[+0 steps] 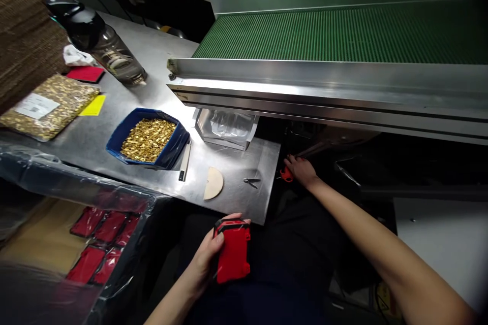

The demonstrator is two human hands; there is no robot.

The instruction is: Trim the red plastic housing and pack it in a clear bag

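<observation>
Nearest the camera, below the counter [236,203] edge, the left hand [206,259] has its fingers clasped around a red case [233,253]. Farther right, the right hand [301,170] reaches under the conveyor [343,35], fingers touching a small red piece [286,174]; their grip cannot be told. Beyond, left, a blue tray [152,139] holds brass parts.

Red plastic case [233,251], upright, held over the lap
</observation>
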